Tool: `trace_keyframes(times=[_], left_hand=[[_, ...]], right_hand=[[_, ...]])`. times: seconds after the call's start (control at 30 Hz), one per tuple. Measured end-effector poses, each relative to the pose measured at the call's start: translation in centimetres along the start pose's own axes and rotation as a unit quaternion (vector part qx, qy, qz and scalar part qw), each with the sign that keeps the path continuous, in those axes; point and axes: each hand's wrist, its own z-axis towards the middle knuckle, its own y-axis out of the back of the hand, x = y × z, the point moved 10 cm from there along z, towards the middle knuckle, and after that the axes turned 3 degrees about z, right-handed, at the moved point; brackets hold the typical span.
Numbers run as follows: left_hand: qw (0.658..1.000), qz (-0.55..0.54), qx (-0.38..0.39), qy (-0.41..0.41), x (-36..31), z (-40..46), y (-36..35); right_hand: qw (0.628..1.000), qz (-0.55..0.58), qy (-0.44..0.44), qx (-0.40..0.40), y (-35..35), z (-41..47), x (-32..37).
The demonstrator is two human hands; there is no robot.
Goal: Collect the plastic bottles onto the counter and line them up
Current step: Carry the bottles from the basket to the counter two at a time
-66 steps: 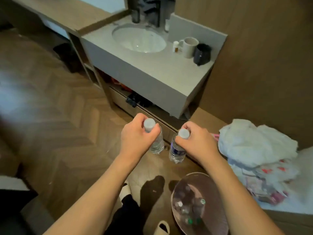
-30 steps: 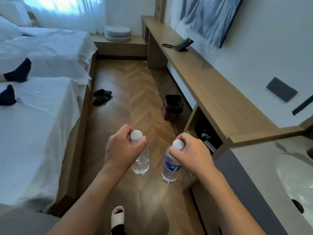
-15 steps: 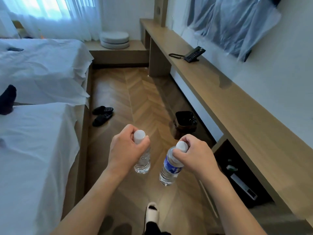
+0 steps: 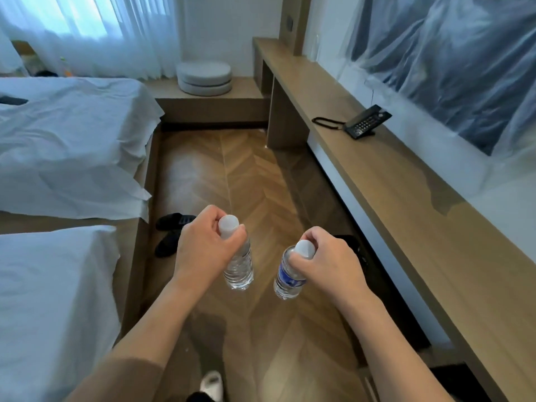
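My left hand (image 4: 203,250) grips the neck of a clear unlabelled plastic bottle (image 4: 239,271) with a white cap, hanging upright over the floor. My right hand (image 4: 327,265) grips the neck of a second plastic bottle with a blue label (image 4: 287,278) and a white cap, tilted slightly. Both bottles are held at waist height in the aisle, a hand's width apart. The long wooden counter (image 4: 420,227) runs along the wall to the right of my right hand.
A black telephone (image 4: 367,121) with its cord sits on the counter's far part. Two white beds (image 4: 58,140) fill the left side. Black slippers (image 4: 171,230) lie on the herringbone floor by the bed. A dark bin is partly hidden behind my right hand.
The view has turned from the sink and the bucket of bottles to the room, then advanced along the aisle. Both hands keep the same grip on their bottles.
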Motion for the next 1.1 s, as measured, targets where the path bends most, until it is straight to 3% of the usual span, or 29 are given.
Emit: trace_keyframes(times=[0.47, 0.73, 1.1], left_hand=[[0.999, -0.023, 0.021, -0.036, 5.5, 35.8, -3.9], [0.999, -0.032, 0.002, -0.013, 9.8, 55.5, -9.0], [0.999, -0.026, -0.018, -0.014, 11.2, 82.4, -14.9]], right_hand=[[0.999, 0.021, 0.012, -0.027, -4.5, 33.5, 12.3], [1.000, 0.016, 0.018, -0.017, -8.1, 54.7, 15.3], [0.999, 0.022, 0.020, -0.027, -7.8, 81.7, 19.1]])
